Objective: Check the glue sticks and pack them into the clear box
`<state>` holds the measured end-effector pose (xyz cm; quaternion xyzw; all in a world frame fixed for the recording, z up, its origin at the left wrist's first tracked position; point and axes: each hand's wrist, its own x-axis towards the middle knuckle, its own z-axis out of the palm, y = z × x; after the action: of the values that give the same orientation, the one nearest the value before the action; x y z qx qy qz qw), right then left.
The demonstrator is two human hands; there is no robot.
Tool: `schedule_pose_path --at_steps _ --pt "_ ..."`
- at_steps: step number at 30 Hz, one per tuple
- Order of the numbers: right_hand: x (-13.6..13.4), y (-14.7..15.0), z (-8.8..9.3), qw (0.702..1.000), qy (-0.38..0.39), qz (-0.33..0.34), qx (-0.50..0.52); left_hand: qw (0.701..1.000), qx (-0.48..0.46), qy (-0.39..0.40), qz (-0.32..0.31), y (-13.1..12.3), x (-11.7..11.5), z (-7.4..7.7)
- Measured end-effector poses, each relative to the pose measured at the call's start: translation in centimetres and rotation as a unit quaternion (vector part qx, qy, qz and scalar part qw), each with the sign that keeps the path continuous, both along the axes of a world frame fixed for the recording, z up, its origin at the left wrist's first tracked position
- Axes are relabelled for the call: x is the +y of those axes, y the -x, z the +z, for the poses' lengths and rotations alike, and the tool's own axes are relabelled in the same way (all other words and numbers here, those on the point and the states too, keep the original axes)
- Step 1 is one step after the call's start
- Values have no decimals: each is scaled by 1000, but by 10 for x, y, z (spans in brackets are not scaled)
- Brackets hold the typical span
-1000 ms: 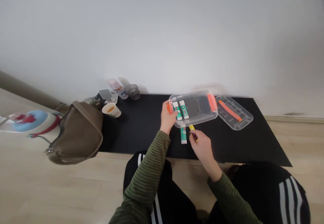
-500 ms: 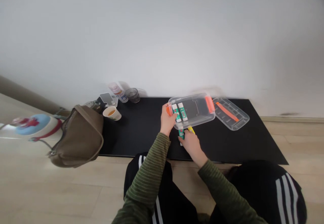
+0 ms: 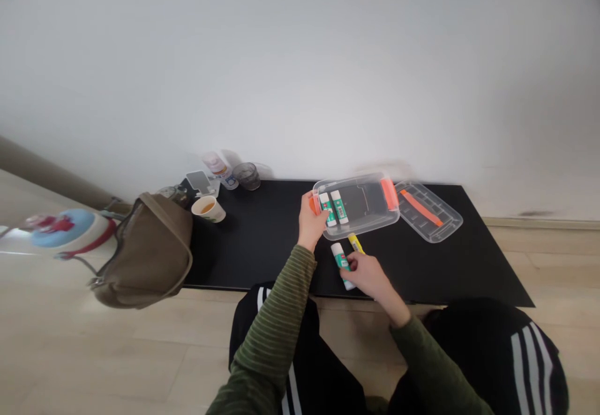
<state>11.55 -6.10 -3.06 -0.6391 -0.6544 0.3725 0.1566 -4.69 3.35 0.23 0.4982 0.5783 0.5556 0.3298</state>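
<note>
My left hand point(image 3: 311, 222) grips the left end of a clear plastic box point(image 3: 375, 221) with orange latches, its thumb over the rim near the sticks inside. Two green-and-white glue sticks, the left one point(image 3: 329, 209) and the right one point(image 3: 339, 207), lie side by side at that end of the box. In front of the box, my right hand point(image 3: 370, 274) has its fingers closed on another glue stick point(image 3: 338, 252), close to the table's front edge. A yellow stick-shaped item point(image 3: 355, 242) lies just beyond those fingers, partly covered by the hand.
The box's clear lid point(image 3: 443, 224), with an orange handle, lies to the right on the black table point(image 3: 262, 246). Toward the left stand a paper cup of drink point(image 3: 209, 209), a dark glass point(image 3: 247, 176), a spray bottle point(image 3: 220, 170) and a brown bag point(image 3: 145, 259).
My right hand has moved right and toward me with the glue stick, away from the box's edge. More of the yellow item shows. My left hand and the box have barely moved.
</note>
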Motion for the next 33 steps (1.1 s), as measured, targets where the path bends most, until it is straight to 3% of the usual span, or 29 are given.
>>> schedule_pose_path --at_steps 4,7,10,14,18,21,26,33 --pt "-7 -33 21 977 65 13 204 1000 3 3 -1 0 0 0" --pt "8 -47 45 960 31 -10 279 1000 -3 0 -2 0 0 0" --pt "42 -50 67 966 -39 -42 253 1000 -5 1 -6 0 0 0" --pt "92 -41 79 991 -103 -68 55 1000 3 -2 -3 0 0 1" --pt "132 -25 68 983 -97 -11 -153 1000 7 5 -2 0 0 2" --pt "150 -13 51 965 -67 40 -250 1000 10 10 0 0 0 2" --pt "159 -1 30 960 -52 48 -273 1000 7 19 -2 0 0 1" --pt "159 -3 20 960 -56 66 -265 1000 13 13 1 -1 -1 3"
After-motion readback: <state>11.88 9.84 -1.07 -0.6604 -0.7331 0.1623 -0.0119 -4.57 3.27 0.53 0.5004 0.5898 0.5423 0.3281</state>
